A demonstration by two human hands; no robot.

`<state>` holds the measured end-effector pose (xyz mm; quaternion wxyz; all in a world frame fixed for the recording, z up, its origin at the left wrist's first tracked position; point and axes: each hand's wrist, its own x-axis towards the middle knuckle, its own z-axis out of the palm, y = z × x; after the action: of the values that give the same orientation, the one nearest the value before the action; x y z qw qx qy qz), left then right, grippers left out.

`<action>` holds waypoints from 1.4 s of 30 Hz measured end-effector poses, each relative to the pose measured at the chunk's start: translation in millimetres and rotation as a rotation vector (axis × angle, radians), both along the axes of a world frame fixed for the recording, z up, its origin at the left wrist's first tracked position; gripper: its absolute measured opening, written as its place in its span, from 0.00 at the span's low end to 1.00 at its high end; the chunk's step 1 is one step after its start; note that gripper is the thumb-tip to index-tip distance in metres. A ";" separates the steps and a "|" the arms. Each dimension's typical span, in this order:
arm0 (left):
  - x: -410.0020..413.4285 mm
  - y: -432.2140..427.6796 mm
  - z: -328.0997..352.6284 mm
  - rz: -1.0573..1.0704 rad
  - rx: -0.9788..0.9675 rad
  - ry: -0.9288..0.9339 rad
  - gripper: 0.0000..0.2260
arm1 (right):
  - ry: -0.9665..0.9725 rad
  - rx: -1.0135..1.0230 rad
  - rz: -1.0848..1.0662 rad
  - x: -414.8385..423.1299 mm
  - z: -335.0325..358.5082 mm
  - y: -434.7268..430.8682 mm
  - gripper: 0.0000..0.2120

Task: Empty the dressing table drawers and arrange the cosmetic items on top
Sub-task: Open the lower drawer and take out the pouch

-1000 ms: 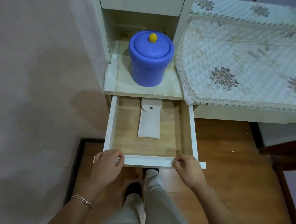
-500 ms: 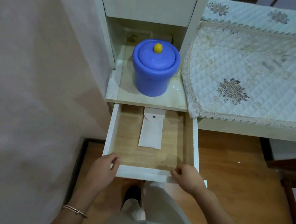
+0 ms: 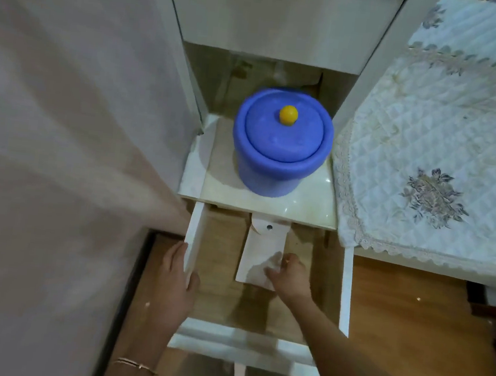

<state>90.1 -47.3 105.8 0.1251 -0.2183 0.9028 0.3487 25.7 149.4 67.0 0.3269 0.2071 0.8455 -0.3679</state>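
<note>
The white drawer (image 3: 346,293) is pulled out below the dressing table's small shelf. Inside it lies a flat white pouch (image 3: 259,255) with a snap flap, its far end under the shelf edge. My right hand (image 3: 288,274) is inside the drawer, fingers curled onto the pouch's near right corner. My left hand (image 3: 177,281) grips the drawer's left wall, thumb inside. A blue round container (image 3: 280,143) with a yellow knob stands on the shelf (image 3: 309,206) above.
A pale wall (image 3: 62,137) stands close on the left. A quilted floral cloth (image 3: 433,164) covers the table top to the right. A closed white drawer front (image 3: 277,16) sits above the shelf niche. Wooden floor (image 3: 409,327) lies below.
My right hand left the drawer's front edge and reached in onto the pouch. My left hand slid from the front corner onto the left wall. The view moved closer.
</note>
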 end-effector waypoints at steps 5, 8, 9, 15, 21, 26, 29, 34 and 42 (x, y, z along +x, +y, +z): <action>2.3 -12.3 -4.5 -0.101 0.073 -0.007 0.25 | -0.066 0.063 -0.306 -12.4 -21.6 -28.3 0.35; 0.2 -22.5 -4.8 -0.158 0.100 -0.048 0.26 | -0.107 0.129 -0.392 -14.3 -27.4 -35.4 0.37; 0.2 -24.7 -5.7 -0.167 0.109 -0.048 0.26 | -0.121 0.127 -0.412 -13.9 -28.5 -36.8 0.36; -6.5 -32.2 -9.1 -0.123 0.180 -0.068 0.27 | -0.073 -0.078 -0.452 -6.3 -8.5 -37.8 0.24; -18.2 -42.5 -28.7 -0.188 0.047 -0.081 0.26 | -0.010 -0.151 -0.271 28.1 43.6 -0.7 0.21; -31.6 -50.3 -73.9 -0.175 -0.073 -0.139 0.30 | 0.039 -0.156 -0.030 41.6 91.8 43.0 0.16; -33.6 -42.8 -66.2 -0.151 -0.143 -0.193 0.33 | 0.070 -0.212 0.029 37.6 119.6 71.1 0.13; -30.0 -25.3 -39.3 -0.102 -0.099 -0.117 0.40 | 0.133 -0.415 -0.158 22.4 146.1 114.9 0.13; -14.5 -1.0 -14.8 0.020 -0.086 -0.121 0.32 | 0.505 -0.257 -0.493 -87.8 127.0 127.5 0.17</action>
<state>75.6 -48.3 91.0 0.1666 -0.2533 0.9055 0.2969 -62.1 276.9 194.0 0.0333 0.2643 0.7712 -0.5782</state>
